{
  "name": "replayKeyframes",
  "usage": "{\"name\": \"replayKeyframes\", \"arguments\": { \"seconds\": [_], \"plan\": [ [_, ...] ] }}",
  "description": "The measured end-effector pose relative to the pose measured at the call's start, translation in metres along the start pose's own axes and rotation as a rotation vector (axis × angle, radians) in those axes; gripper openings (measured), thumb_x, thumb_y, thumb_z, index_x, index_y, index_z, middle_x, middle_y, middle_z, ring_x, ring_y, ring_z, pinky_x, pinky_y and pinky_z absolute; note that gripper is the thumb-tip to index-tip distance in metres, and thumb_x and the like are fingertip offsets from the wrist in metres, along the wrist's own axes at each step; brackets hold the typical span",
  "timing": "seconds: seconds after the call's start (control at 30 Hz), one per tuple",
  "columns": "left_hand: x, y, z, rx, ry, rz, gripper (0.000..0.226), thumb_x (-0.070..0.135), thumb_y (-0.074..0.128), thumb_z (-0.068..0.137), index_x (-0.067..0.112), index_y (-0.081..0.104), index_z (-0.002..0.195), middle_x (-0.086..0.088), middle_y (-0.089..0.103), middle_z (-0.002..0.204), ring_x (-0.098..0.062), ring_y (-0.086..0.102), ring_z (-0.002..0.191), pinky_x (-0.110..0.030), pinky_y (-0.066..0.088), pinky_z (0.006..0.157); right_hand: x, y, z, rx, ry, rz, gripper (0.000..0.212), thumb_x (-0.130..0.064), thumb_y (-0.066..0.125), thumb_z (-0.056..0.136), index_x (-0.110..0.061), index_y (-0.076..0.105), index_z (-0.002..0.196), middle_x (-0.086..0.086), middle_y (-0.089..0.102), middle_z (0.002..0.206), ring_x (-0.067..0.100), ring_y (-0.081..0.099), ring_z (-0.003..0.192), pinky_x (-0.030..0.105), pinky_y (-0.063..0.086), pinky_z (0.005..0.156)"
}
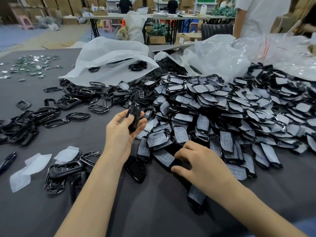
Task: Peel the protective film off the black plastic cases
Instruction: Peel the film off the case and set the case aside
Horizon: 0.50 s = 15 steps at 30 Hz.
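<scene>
My left hand (pixel 122 129) holds a glossy black plastic case (pixel 134 115) upright, thumb across its front, fingers curled behind; no film shows on it. My right hand (pixel 201 161) lies lower, at the near edge of a big heap of film-covered black cases (pixel 222 113); its fingers curl around one black case (pixel 177 164) lying there, partly hidden under the fingers. A case with whitish film (pixel 163 157) lies just left of that hand. Loose peeled films (pixel 36 162) lie at the lower left.
Dark grey table cloth (pixel 153 211) covers the table. Bare black frames (pixel 51 115) are scattered left. White plastic bags (pixel 109 57) lie behind the heap. Small shiny parts (pixel 32 65) sit far left. A person in white (pixel 259 16) stands at the far right.
</scene>
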State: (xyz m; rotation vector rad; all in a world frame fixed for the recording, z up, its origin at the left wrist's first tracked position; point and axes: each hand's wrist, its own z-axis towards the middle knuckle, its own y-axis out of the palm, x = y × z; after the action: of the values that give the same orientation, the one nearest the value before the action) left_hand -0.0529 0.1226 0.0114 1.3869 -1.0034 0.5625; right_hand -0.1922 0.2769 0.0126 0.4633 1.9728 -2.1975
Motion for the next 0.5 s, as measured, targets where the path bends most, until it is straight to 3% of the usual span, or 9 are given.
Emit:
{"name": "replayKeyframes", "arguments": {
  "seconds": [0.1,0.3,0.37,0.5],
  "plan": [
    [-0.004,-0.004,0.003,0.074,0.000,0.025,0.015,-0.002,0.045,0.099,0.001,0.058,0.107,-0.011,0.074,0.080,-0.019,0.071,0.065,-0.023,0.057,0.059,0.001,-0.007,0.002,0.019,-0.004,0.025,0.032,-0.047,0.057,0.090,-0.027,0.063,0.114,-0.015,0.052,0.104,0.004,0.051,0.095,0.021,0.044,0.084],
    [-0.013,-0.011,0.010,0.302,0.133,0.088,0.020,-0.002,0.039,0.101,0.016,0.048,0.096,-0.014,0.067,0.086,-0.014,0.071,0.060,-0.019,0.055,0.056,-0.013,-0.024,0.043,0.100,-0.039,0.066,0.015,-0.033,0.061,0.091,-0.021,0.069,0.095,-0.011,0.057,0.087,0.000,0.045,0.068,0.021,0.041,0.070],
    [-0.013,-0.014,0.012,0.368,0.180,0.071,0.022,-0.002,0.038,0.101,0.018,0.046,0.095,-0.013,0.067,0.084,-0.014,0.071,0.061,-0.019,0.055,0.057,-0.020,-0.026,0.068,0.092,-0.054,0.041,0.015,-0.026,0.060,0.092,-0.016,0.071,0.096,-0.007,0.058,0.086,0.005,0.051,0.076,0.024,0.044,0.074],
    [-0.011,-0.017,0.015,0.432,0.199,-0.020,0.024,-0.002,0.037,0.101,0.020,0.044,0.093,-0.013,0.066,0.085,-0.012,0.071,0.061,-0.020,0.055,0.057,-0.033,-0.023,0.124,-0.019,-0.036,-0.081,0.022,-0.008,0.053,0.092,-0.010,0.071,0.104,0.008,0.067,0.104,0.025,0.062,0.098,0.037,0.051,0.087]
  ]
}}
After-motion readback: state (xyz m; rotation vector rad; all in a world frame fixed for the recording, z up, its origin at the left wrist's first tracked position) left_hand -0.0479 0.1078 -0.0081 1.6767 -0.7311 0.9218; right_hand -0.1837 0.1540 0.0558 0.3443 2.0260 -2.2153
